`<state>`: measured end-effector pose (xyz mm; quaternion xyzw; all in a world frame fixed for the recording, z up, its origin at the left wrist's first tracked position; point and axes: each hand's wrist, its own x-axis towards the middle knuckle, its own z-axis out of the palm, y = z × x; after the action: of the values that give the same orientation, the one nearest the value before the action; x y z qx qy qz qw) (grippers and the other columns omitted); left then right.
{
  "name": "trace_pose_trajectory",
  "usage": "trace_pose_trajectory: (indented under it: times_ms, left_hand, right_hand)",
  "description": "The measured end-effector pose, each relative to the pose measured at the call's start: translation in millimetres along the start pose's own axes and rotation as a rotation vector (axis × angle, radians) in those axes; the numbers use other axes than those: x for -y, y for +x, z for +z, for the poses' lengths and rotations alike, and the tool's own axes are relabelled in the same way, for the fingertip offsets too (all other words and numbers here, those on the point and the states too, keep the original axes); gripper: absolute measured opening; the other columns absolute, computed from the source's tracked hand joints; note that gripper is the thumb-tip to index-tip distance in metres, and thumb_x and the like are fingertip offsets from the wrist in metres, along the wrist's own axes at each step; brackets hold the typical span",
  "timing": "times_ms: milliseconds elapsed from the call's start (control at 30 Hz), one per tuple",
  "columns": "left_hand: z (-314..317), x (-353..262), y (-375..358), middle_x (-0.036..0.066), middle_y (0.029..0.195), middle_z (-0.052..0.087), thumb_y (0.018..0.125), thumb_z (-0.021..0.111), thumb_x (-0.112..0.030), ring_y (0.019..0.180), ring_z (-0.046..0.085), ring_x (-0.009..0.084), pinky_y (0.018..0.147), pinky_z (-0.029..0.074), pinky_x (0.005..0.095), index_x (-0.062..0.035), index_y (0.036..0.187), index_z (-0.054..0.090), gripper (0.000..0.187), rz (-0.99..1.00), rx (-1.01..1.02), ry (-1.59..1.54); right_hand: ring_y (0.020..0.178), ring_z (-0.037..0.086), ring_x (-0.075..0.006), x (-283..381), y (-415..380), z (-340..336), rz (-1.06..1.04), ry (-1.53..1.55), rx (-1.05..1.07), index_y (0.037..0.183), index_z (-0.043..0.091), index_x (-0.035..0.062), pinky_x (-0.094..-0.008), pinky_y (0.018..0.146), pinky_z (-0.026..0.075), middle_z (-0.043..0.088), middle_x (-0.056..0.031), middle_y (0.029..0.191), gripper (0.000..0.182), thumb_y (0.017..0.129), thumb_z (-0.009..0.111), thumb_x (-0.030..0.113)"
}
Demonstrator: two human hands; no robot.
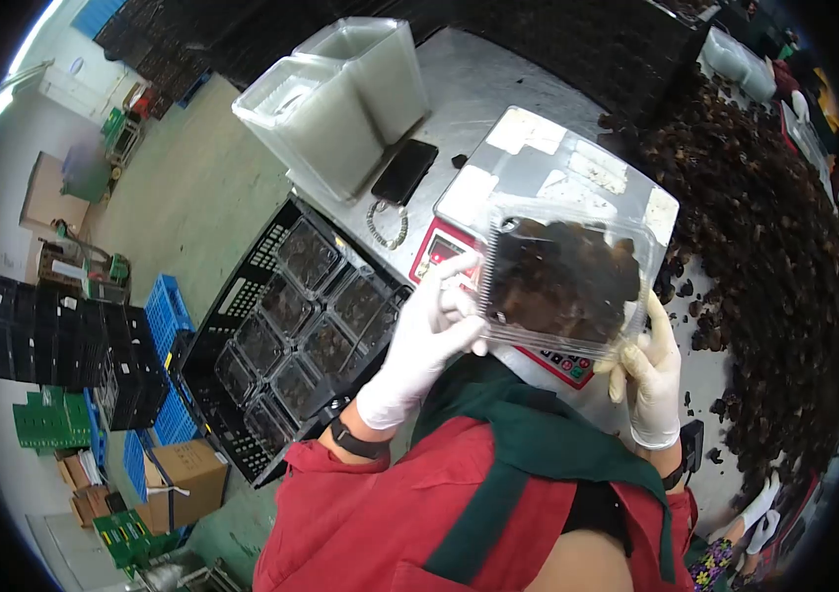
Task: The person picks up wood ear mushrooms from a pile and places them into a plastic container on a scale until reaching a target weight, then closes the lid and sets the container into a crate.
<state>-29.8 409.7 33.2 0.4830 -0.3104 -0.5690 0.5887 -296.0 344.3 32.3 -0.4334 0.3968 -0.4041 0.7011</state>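
A clear plastic clamshell box [562,281] filled with dark brown, wrinkled pieces that look like wood ear mushrooms is held up in front of me. My left hand [434,326], in a white glove, grips its left edge, fingers curled around the side. On the lower right corner, my gloved right hand [648,367] pinches the rim with thumb and fingers. Behind and beneath the box sits a digital scale [469,197] with a pale platform and a red panel. Its lit display is too blurred to read.
A black crate [232,316] at left holds several filled clear boxes. Stacked empty clear boxes [321,118], a phone [405,172] and a bead bracelet [387,225] lie on the metal table. A large heap of dark mushrooms [765,257] spreads along the right, with other people's gloved hands [760,505] beside it.
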Motion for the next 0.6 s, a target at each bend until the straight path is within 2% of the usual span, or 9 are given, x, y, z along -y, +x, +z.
trace_pose_trajectory:
  times_ms: [33, 133, 167, 267, 300, 400, 467, 533, 600]
  left_hand:
    - [-10, -3, -6, 0.004, 0.082, 0.060, 0.087, 0.070, -0.007, 0.072, 0.063, 0.0152, 0.070, 0.051, 0.0267, -0.0027, 0.148, 0.034, 0.071, 0.044, -0.028, 0.021]
    - [-25, 7, -15, 0.011, 0.131, 0.049, 0.078, 0.081, -0.041, 0.123, 0.051, 0.0230, 0.102, 0.046, 0.0405, -0.0093, 0.157, 0.018, 0.106, 0.303, -0.118, -0.040]
    - [-29, 6, -21, 0.012, 0.152, 0.031, 0.072, 0.082, -0.053, 0.139, 0.037, 0.0269, 0.111, 0.037, 0.0465, -0.0143, 0.159, 0.009, 0.120, 0.192, -0.090, -0.107]
    - [-27, 21, -21, 0.014, 0.153, 0.032, 0.090, 0.069, -0.044, 0.140, 0.038, 0.0298, 0.114, 0.034, 0.0506, -0.0185, 0.160, 0.005, 0.098, 0.228, -0.040, -0.408]
    - [-33, 26, -18, 0.012, 0.156, 0.026, 0.090, 0.071, -0.036, 0.141, 0.036, 0.0311, 0.113, 0.036, 0.0483, -0.0196, 0.160, 0.001, 0.100, 0.210, -0.053, -0.537]
    - [-61, 34, -3, 0.015, 0.144, 0.048, 0.099, 0.056, -0.041, 0.130, 0.048, 0.0319, 0.114, 0.034, 0.0526, -0.0143, 0.150, 0.037, 0.060, 0.114, -0.144, -0.663]
    - [-77, 40, -6, 0.016, 0.136, 0.055, 0.097, 0.058, -0.047, 0.122, 0.055, 0.0322, 0.109, 0.041, 0.0528, -0.0061, 0.138, 0.049, 0.058, 0.110, -0.370, -0.762]
    - [-131, 50, -9, 0.015, 0.133, 0.058, 0.094, 0.060, -0.050, 0.118, 0.058, 0.0312, 0.105, 0.046, 0.0492, -0.0013, 0.132, 0.053, 0.062, 0.156, 0.072, -0.862]
    - [-157, 26, -14, 0.011, 0.130, 0.061, 0.104, 0.050, -0.036, 0.116, 0.059, 0.0240, 0.100, 0.050, 0.0398, -0.0069, 0.134, 0.053, 0.042, 0.238, -0.414, -0.587]
  right_hand:
    - [0.045, 0.054, -0.0121, 4, 3, 10, 0.029, 0.010, 0.069, 0.156, 0.016, 0.0014, -0.0219, 0.045, 0.046, 0.069, -0.0169, 0.075, 0.075, 0.094, 0.058, 0.008]
    - [0.049, 0.056, -0.0123, -7, 15, 44, -0.077, 0.035, 0.155, 0.157, 0.009, 0.0022, -0.0223, 0.051, 0.048, 0.070, -0.0173, 0.084, 0.078, 0.096, 0.057, 0.008]
    - [0.054, 0.058, -0.0123, -5, 16, 57, -0.085, -0.032, 0.170, 0.157, 0.006, 0.0034, -0.0229, 0.055, 0.049, 0.070, -0.0166, 0.086, 0.075, 0.097, 0.052, 0.001]
    - [0.061, 0.057, -0.0104, -19, 29, 73, -0.326, -0.396, 0.430, 0.157, 0.014, 0.0025, -0.0224, 0.059, 0.049, 0.068, -0.0101, 0.087, 0.070, 0.097, 0.049, -0.002]
    - [0.062, 0.058, -0.0091, -12, 29, 85, -0.411, -0.489, 0.436, 0.153, 0.031, 0.0012, -0.0225, 0.061, 0.049, 0.065, -0.0079, 0.085, 0.062, 0.095, 0.053, -0.003]
    - [0.069, 0.065, -0.0218, -24, 41, 105, -0.711, -0.662, 0.534, 0.147, 0.044, 0.0049, -0.0320, 0.065, 0.055, 0.069, -0.0112, 0.098, 0.063, 0.087, 0.063, 0.000]
    - [0.078, 0.068, -0.0206, -20, 39, 118, -0.740, -0.794, 0.721, 0.143, 0.050, 0.0049, -0.0318, 0.074, 0.056, 0.070, -0.0091, 0.097, 0.060, 0.085, 0.065, 0.000]
    - [0.081, 0.068, -0.0240, -13, 36, 128, -0.724, -1.021, 0.877, 0.143, 0.050, 0.0098, -0.0330, 0.072, 0.057, 0.069, -0.0066, 0.095, 0.062, 0.084, 0.067, 0.007]
    - [0.077, 0.067, -0.0233, -16, 37, 130, -0.715, -0.994, 0.865, 0.143, 0.050, 0.0108, -0.0317, 0.070, 0.056, 0.069, -0.0060, 0.092, 0.061, 0.084, 0.068, 0.010]
